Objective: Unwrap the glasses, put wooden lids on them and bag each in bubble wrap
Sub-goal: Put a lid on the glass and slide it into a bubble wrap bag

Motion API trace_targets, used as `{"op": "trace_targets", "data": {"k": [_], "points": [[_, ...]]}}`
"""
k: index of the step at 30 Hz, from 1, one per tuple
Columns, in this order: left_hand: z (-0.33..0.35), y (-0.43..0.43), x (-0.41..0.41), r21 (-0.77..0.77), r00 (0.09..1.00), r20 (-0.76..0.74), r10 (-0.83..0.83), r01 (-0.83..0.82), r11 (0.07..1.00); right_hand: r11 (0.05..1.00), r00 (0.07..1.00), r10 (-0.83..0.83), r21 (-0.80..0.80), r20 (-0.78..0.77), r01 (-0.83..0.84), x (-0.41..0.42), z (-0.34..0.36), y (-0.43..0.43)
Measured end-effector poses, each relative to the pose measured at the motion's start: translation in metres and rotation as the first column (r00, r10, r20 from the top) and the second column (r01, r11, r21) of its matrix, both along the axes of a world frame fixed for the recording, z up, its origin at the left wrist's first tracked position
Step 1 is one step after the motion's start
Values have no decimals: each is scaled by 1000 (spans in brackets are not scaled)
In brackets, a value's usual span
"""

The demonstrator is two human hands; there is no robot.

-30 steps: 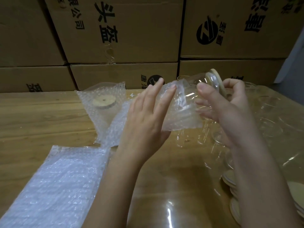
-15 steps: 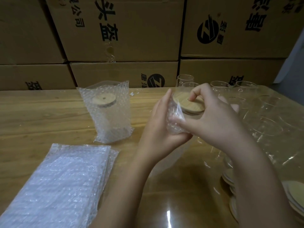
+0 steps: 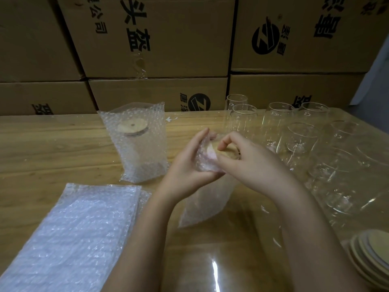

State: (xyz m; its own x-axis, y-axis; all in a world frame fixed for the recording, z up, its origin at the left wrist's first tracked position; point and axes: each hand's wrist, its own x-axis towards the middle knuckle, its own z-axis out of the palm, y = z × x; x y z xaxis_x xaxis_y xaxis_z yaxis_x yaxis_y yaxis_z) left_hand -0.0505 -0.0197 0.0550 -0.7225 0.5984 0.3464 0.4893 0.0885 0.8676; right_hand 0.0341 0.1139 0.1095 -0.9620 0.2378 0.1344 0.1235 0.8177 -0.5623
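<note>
Stacked brown cardboard boxes are backing the wooden table. Just right of the finished bubble-wrapped lidded glass, the left hand is pinching a clear bubble-wrap bag at its mouth. The right hand, fingers curled over the round wooden lid, is apparently seating its glass inside. That is the bagging step, I'd judge, and next it needs pressing fully down. Bare clear glasses are crowding farther right
</note>
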Motion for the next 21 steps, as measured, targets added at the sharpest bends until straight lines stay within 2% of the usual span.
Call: {"op": "trace_targets", "data": {"k": [2, 4, 6, 8, 10, 13, 17, 21], "points": [[3, -9, -4, 7, 997, 66, -50, 49, 999, 996, 997, 43, -77, -56, -48, 1, 1, 6], [6, -19, -7, -6, 990, 114, -78, 79, 997, 996, 981, 6, -87, -194, -23, 0, 0, 18], [9, -28, -11, -40, 988, 124, -87, 93, 995, 998, 959, -56, -10, -278, 55, 0, -2, 30], [14, -35, -12, -87, 992, 103, -75, 84, 993, 994, 967, -64, 75, -247, 85, 0, -5, 37], [23, -42, -10, -138, 998, 47, -42, 49, 989, 997, 978, -25, 60, -208, 38, -2, -10, 42], [36, -52, -4, -175, 993, -106, 45, -63, 983, 998, 968, -16, 50, -249, 29, -5, -13, 45], [47, -55, 5, -207, 950, -303, 75, -142, 968, 999, 947, -34, 15, -319, 41, -7, -15, 44], [55, -51, 13, -341, 892, -440, 103, -272, 900, 995, 922, -32, -97, -385, -6, -8, -15, 44]]}}
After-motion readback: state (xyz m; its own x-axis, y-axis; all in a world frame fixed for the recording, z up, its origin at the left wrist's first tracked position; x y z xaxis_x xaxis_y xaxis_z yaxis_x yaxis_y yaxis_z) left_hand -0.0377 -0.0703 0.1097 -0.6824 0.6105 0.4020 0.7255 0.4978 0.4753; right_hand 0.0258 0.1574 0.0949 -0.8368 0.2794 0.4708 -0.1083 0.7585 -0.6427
